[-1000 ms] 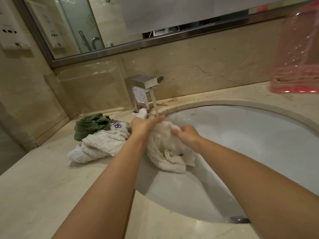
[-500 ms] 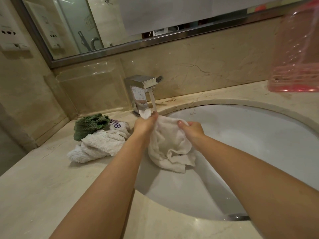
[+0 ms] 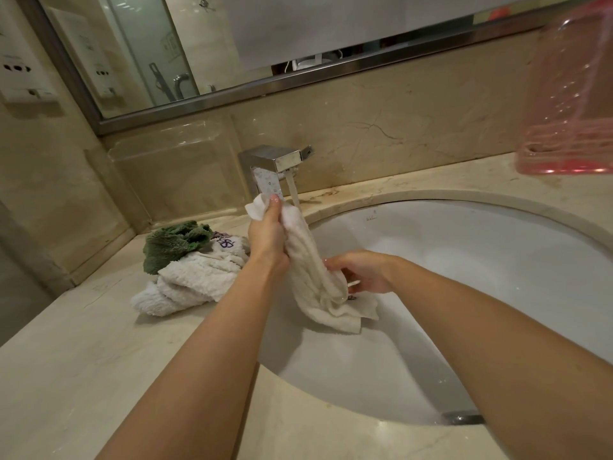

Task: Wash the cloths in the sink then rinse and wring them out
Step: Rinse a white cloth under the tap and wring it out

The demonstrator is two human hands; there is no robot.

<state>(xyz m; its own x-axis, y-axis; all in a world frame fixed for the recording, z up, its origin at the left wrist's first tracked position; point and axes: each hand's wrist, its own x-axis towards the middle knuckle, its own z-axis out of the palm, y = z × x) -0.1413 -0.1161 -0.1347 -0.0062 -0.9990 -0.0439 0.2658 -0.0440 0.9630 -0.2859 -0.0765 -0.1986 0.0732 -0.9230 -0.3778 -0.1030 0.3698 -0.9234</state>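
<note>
1. Head view: two bare hands work over one round white ceramic sink (image 3: pixel 464 247) set into a beige marble counter (image 3: pixel 83 376).
2. One white terry cloth (image 3: pixel 311 270) is in hand, hanging stretched over the left side of the basin.
3. The left hand (image 3: pixel 267 234) grips the cloth's upper end in a closed fist, thumb up, with a white corner sticking out above the knuckles, right beside the tap.
4. The right hand (image 3: pixel 361 272) sits lower, its fingers curled round the cloth's lower part; the loose tail hangs past it inside the bowl.
5. One square chrome tap (image 3: pixel 275 161) stands behind the basin, and one thin stream of water (image 3: pixel 293 190) runs from it onto the top of the cloth.
6. The sink holds the hanging cloth end; one metal drain (image 3: pixel 461 418) shows at its near edge.
7. On the counter left of the basin lies one pile of cloths: one fluffy green cloth (image 3: pixel 175 244), one white cloth with purple lettering (image 3: pixel 229 244) and one thick white towel (image 3: pixel 185 283), touching each other. Whether the white bundle is one piece cannot be told.
8. One clear pink plastic container (image 3: pixel 570 101) shows at the upper right; its contents cannot be made out.
</note>
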